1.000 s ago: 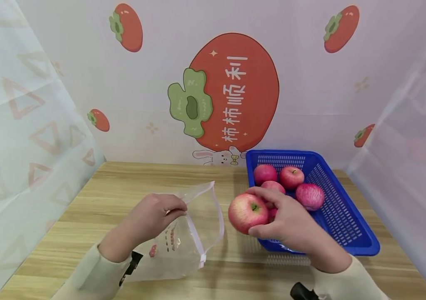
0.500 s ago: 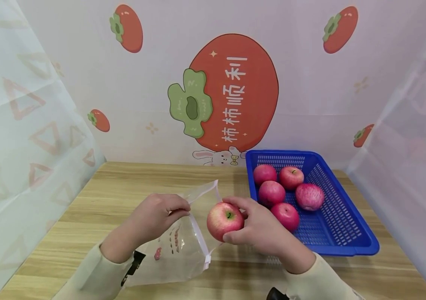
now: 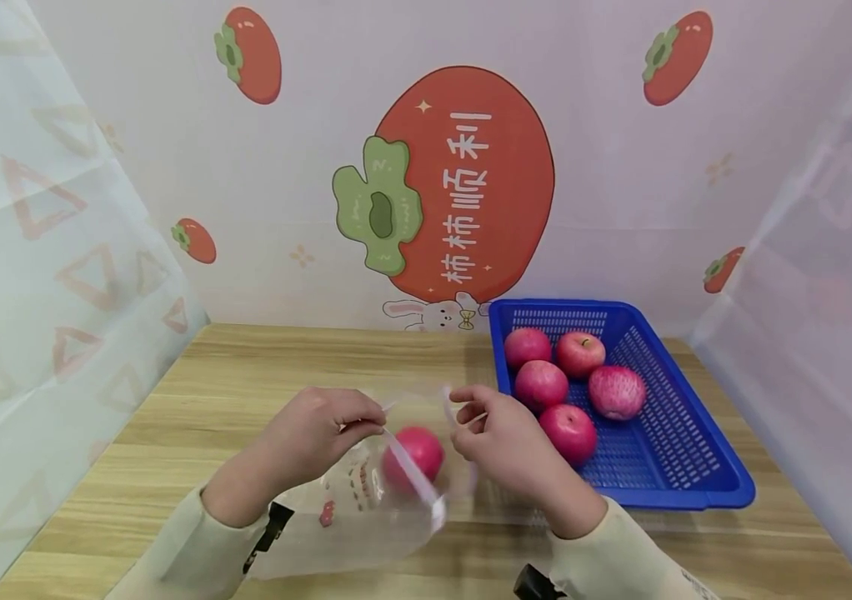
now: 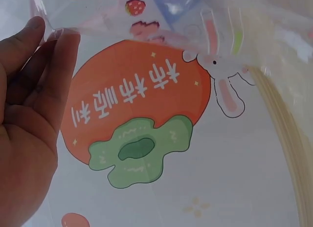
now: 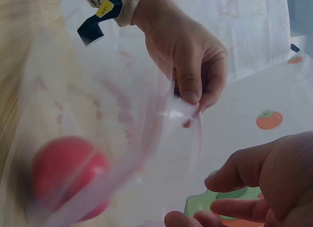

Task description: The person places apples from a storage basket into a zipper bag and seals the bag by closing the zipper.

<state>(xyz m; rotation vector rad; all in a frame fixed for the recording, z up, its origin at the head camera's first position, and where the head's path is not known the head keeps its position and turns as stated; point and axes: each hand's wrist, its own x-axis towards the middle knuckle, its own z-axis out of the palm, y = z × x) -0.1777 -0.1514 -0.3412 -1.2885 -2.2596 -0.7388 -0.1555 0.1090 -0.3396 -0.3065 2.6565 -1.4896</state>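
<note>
Currently | apple [image 3: 423,448] inside bag [image 3: 347,537] | between left fingers [image 3: 358,407] and right fingers [image 3: 473,395]

White Chinese characters "柿柿顺利" [image 3: 465,196] on large round orange-red printed persimmon [image 3: 504,179], right of its green cap. Small yellow label [image 5: 103,8] on black wrist strap [image 5: 91,32]: unreadable.

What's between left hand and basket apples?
In the head view, left to right: the mouth of the clear bag, the right hand, then the left rim of the blue basket. Nothing visible covers the apples.
</note>
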